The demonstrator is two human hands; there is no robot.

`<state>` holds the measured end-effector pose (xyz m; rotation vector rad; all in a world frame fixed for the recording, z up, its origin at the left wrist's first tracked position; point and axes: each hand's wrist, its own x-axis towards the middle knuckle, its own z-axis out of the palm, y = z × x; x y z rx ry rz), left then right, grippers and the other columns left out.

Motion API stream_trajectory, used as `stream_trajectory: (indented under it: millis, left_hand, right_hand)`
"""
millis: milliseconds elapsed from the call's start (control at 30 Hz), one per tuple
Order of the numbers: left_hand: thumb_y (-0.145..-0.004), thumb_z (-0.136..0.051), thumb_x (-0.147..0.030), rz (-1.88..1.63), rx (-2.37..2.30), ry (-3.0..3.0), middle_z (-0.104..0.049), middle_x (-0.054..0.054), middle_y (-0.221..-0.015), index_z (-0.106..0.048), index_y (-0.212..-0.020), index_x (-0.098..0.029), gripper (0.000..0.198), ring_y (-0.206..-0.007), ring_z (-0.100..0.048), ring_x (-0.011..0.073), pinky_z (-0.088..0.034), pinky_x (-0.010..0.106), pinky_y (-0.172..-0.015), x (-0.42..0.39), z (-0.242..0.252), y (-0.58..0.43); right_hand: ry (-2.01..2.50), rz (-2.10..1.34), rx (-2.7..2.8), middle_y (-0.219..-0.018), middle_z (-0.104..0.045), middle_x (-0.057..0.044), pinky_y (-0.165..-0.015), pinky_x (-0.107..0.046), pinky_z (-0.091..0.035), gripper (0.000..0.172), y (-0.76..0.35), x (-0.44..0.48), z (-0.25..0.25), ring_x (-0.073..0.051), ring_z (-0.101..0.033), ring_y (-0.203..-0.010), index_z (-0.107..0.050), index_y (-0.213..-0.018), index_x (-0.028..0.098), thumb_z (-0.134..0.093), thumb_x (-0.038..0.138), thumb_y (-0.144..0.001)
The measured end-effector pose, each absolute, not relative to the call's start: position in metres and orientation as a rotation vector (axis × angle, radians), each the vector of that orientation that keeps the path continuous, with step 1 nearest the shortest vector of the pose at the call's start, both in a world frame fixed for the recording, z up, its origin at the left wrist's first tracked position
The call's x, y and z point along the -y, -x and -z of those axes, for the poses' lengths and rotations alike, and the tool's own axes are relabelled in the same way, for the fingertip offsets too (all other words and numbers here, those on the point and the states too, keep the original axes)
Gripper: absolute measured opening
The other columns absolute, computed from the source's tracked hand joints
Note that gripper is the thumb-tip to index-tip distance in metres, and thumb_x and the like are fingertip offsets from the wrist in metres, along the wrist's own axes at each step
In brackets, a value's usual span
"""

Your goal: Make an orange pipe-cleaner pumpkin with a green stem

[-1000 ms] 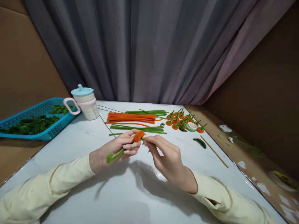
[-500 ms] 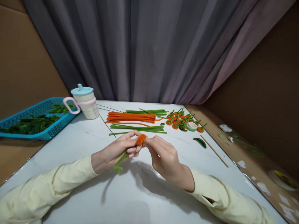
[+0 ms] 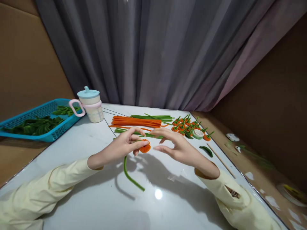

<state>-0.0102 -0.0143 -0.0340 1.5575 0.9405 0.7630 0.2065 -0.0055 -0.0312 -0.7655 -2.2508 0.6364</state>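
Observation:
My left hand (image 3: 128, 142) pinches a small orange pipe-cleaner flower (image 3: 145, 147) between thumb and fingers. From beneath that hand a green pipe cleaner (image 3: 130, 179) curves down toward the table; where it joins the flower is hidden. Just right of the flower, my right hand (image 3: 174, 143) is apart from it, thumb and fingers spread with nothing between them. Behind the hands lie a bundle of orange pipe cleaners (image 3: 136, 121) and green pipe cleaners (image 3: 153, 118). Several finished orange pieces with green stems (image 3: 182, 126) are grouped at the back right.
A blue basket (image 3: 51, 135) of green fuzzy pieces sits at left, beside a lidded cup (image 3: 94, 111) with a pink handle. Toward the right edge are a roll of tape (image 3: 198, 133), a dark green curved piece (image 3: 206, 151) and a thin stick (image 3: 220, 160).
My right hand has let go of the orange flower and moved right, its fingers opening. The left hand has turned the flower, and the green stem now hangs lower and to the right.

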Motion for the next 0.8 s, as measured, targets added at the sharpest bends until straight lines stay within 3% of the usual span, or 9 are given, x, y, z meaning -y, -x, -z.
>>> stream_trajectory:
  millis: [100, 267, 433, 533, 700, 800]
  left_hand:
    - [-0.082, -0.063, -0.037, -0.739, -0.907, -1.545, -0.062, -0.005, -0.068, -0.04, -0.094, -0.022, 0.03, -0.056, -0.052, 0.0097, -0.04, 0.021, -0.055, 0.019, 0.034, 0.008]
    - [-0.087, -0.056, -0.041, -0.753, -0.923, -1.566, -0.062, -0.005, -0.065, -0.041, -0.094, -0.022, 0.025, -0.062, -0.057, 0.0117, -0.044, 0.024, -0.062, 0.023, 0.033, 0.007]
    - [-0.086, -0.057, -0.038, -0.744, -0.944, -1.548, -0.062, -0.004, -0.062, -0.045, -0.086, -0.02, 0.022, -0.06, -0.061, 0.0136, -0.046, 0.027, -0.065, 0.025, 0.03, 0.007]
    - [-0.085, -0.059, -0.036, -0.768, -0.903, -1.545, -0.063, -0.003, -0.065, -0.046, -0.089, -0.02, 0.022, -0.062, -0.062, 0.014, -0.046, 0.026, -0.065, 0.025, 0.03, 0.007]
    - [-0.075, -0.071, -0.028, -0.912, -0.878, -1.784, -0.063, 0.002, -0.092, -0.055, -0.1, -0.021, 0.03, -0.081, -0.06, 0.0162, -0.046, 0.025, -0.069, 0.024, 0.035, 0.012]
    - [-0.077, -0.07, -0.027, -1.056, -0.921, -1.987, -0.064, 0.003, -0.081, -0.062, -0.094, -0.019, 0.021, -0.07, -0.06, 0.0151, -0.044, 0.025, -0.062, 0.024, 0.04, 0.014]
  right_hand:
    - [0.662, -0.699, 2.256, -0.113, -0.062, -0.008, -0.071, -0.028, -0.056, 0.042, -0.199, 0.012, 0.035, -0.017, -0.061, -0.093, -0.058, -0.117, 0.021, -0.07, 0.032, -0.078]
    - [0.629, -0.644, 2.189, -0.092, -0.066, -0.005, -0.068, -0.025, -0.053, 0.022, -0.191, 0.017, 0.043, -0.014, -0.062, -0.079, -0.062, -0.103, 0.018, -0.066, 0.026, -0.083]
    - [0.6, -0.545, 2.164, -0.083, -0.066, -0.004, -0.066, -0.025, -0.051, 0.017, -0.192, 0.016, 0.045, -0.012, -0.061, -0.069, -0.065, -0.096, 0.016, -0.066, 0.026, -0.083]
    - [0.579, -0.55, 2.145, -0.079, -0.067, -0.004, -0.065, -0.025, -0.051, 0.017, -0.194, 0.014, 0.043, -0.011, -0.061, -0.066, -0.066, -0.097, 0.015, -0.067, 0.023, -0.082]
    - [0.651, -0.73, 2.121, -0.084, -0.069, -0.003, -0.065, -0.022, -0.052, 0.019, -0.199, 0.012, 0.033, -0.011, -0.062, -0.069, -0.069, -0.096, 0.016, -0.07, 0.024, -0.079]
    - [0.652, -0.803, 2.133, -0.083, -0.069, -0.003, -0.066, -0.021, -0.053, 0.018, -0.2, 0.012, 0.028, -0.011, -0.063, -0.07, -0.069, -0.095, 0.016, -0.07, 0.024, -0.079]
